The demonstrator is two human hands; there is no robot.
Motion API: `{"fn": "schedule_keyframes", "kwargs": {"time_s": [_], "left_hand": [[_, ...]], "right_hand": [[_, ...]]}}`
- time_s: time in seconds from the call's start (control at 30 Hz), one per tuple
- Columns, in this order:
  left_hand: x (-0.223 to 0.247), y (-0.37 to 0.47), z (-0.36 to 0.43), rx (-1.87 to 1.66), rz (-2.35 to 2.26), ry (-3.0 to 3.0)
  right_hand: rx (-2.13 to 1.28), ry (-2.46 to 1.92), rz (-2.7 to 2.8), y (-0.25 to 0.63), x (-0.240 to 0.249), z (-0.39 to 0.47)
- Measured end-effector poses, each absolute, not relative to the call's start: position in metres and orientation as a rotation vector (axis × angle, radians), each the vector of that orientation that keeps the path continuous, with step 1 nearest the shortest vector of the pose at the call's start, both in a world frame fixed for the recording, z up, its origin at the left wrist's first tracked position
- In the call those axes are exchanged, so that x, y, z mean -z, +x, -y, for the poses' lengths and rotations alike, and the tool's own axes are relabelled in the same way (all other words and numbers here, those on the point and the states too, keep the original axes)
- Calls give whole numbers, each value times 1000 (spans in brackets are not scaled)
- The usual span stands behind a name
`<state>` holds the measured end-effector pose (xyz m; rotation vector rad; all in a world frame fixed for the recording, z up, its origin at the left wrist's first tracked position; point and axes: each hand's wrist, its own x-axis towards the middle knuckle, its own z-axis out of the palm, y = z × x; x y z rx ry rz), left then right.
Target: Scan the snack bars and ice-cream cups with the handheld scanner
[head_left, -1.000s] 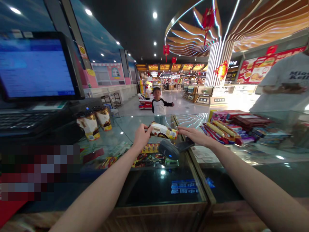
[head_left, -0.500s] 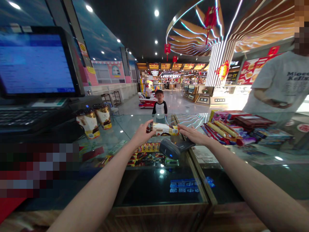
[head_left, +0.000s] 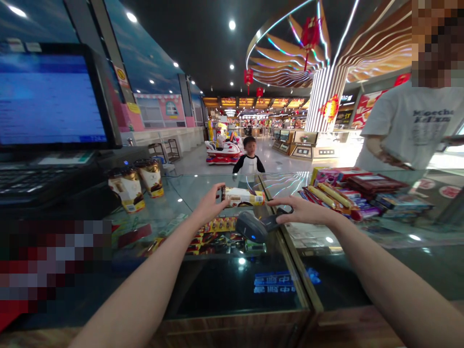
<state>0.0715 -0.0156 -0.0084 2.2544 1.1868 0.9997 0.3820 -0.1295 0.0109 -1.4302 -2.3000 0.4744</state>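
My left hand (head_left: 209,207) is closed around the dark-lidded end of a white, yellow and brown packaged drink cup (head_left: 243,196), held lying sideways over the glass counter. A dark handheld barcode scanner (head_left: 250,227) lies just below the cup, a small blue light on its body. Over the scanner's handle is my right hand (head_left: 304,210), thumb and forefinger spread apart. The thumb is at the handle, and the forefinger points toward the cup's far end; whether the lower fingers touch the handle cannot be made out.
Two similar cups (head_left: 127,189) stand at the left, beside a keyboard (head_left: 27,181) and a monitor (head_left: 50,96). Snack packs (head_left: 337,195) are piled on the right of the counter (head_left: 203,186). A child (head_left: 249,162) stands beyond it; another person (head_left: 406,121) stands at the right.
My right hand has come off the cup's end and moved down and right to the scanner's handle, its fingers spreading. My left hand keeps hold of the cup.
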Motion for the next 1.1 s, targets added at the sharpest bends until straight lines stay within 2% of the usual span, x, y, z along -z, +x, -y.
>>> {"fn": "schedule_keyframes", "kwargs": {"time_s": [0.67, 1.1], "left_hand": [[4, 57, 13, -1007, -1283, 2250], [-2, 41, 9, -1025, -1350, 2177]], "right_hand": [[-370, -1182, 2519, 352, -5, 134], [-266, -1222, 2455, 371, 7, 118]]}}
